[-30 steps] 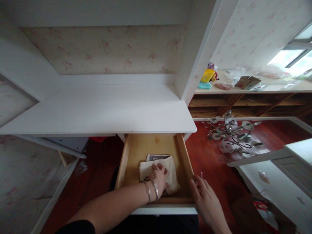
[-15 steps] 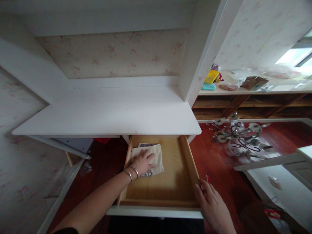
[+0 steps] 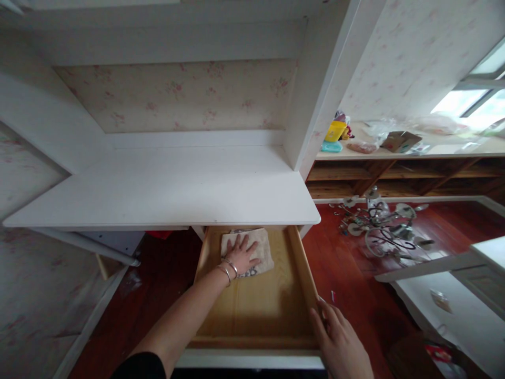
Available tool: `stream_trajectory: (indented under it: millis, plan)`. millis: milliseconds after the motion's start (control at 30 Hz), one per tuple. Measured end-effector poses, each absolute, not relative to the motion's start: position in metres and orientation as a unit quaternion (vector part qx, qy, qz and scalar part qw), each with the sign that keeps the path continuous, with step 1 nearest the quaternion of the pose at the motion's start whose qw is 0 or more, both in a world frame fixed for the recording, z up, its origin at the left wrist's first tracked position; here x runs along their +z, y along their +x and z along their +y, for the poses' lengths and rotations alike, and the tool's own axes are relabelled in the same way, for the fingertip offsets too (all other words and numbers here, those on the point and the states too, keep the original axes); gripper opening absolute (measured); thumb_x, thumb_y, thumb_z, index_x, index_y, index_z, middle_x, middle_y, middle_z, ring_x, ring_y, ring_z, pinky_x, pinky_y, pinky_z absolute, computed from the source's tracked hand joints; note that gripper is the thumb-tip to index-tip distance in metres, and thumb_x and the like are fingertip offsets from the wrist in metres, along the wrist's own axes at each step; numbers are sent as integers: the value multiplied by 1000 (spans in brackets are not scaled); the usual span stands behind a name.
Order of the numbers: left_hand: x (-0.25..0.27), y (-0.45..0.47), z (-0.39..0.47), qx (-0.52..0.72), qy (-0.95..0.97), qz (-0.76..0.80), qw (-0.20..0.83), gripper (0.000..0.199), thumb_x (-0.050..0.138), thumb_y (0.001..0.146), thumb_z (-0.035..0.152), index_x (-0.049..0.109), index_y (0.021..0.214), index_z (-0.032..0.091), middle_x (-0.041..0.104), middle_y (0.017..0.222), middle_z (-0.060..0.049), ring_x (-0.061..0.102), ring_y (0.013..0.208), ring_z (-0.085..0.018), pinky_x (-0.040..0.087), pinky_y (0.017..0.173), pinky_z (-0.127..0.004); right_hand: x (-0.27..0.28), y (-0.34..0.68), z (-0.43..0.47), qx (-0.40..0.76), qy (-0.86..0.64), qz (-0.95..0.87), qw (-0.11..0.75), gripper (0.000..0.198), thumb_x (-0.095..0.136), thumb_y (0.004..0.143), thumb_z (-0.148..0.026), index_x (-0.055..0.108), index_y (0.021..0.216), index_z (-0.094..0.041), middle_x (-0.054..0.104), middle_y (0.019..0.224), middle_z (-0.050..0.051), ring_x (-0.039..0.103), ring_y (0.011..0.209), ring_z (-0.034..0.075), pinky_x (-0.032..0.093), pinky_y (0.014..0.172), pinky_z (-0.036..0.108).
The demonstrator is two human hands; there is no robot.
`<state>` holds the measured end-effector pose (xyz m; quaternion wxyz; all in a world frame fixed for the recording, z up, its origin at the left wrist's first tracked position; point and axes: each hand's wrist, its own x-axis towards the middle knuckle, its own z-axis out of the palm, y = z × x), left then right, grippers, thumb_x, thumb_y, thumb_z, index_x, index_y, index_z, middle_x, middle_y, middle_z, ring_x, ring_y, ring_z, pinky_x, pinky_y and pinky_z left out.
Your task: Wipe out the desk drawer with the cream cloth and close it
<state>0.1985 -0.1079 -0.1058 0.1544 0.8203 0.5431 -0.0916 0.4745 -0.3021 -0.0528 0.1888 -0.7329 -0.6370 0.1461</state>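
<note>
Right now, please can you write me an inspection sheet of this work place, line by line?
Surface: white desk top, bare where seen.
Job's things: open wooden drawer; beige cloth lying flat at its back.
Clutter: fallen chandelier on the red floor; yellow box and cardboard box on the side shelf.
Grippers: left hand, wearing bangles, pressed flat on the cloth; right hand on the drawer's right front corner.
Cables: nothing seen.
Surroundings: floral wallpaper; window at right.

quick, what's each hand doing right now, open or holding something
Left hand: open, fingers spread flat, pressing the cloth on the drawer floor.
Right hand: open, resting on the drawer's right front corner, holding nothing.
</note>
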Motion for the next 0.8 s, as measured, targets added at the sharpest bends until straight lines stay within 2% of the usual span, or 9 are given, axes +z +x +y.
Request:
stream_trajectory:
  millis: [233,433,567,800]
  plan:
    - [-105,261,-108,-59,828,525,187,82,20,83,77,20,152,33,7,162,-10,-1,145,-42,0,108,-70,-57,481,-301,149,-707,-658,212,37,41,91,-53,66,103,-30,68,110,7,65,101,26,55,82,36]
    - [-104,290,-101,-69,829,507,227,84,20,81,80,18,152,36,2,162,-6,-7,146,-38,-9,109,-67,-50,477,-297,188,-737,-605,236,38,44,90,-55,66,104,-28,68,108,7,66,99,25,56,80,33]
    - [-101,290,-100,-85,823,511,235,84,21,81,79,16,152,36,-1,162,-4,-10,146,-37,-10,109,-67,-45,473,-297,223,-754,-566,248,40,44,90,-55,65,105,-25,68,110,7,67,97,23,57,76,32]
    - [-90,281,-149,-115,816,496,273,84,21,81,79,14,152,36,-3,162,-7,-10,145,-39,-10,106,-71,-48,476,-303,243,-753,-558,248,43,44,91,-55,64,110,-23,67,114,8,65,103,25,56,85,35]
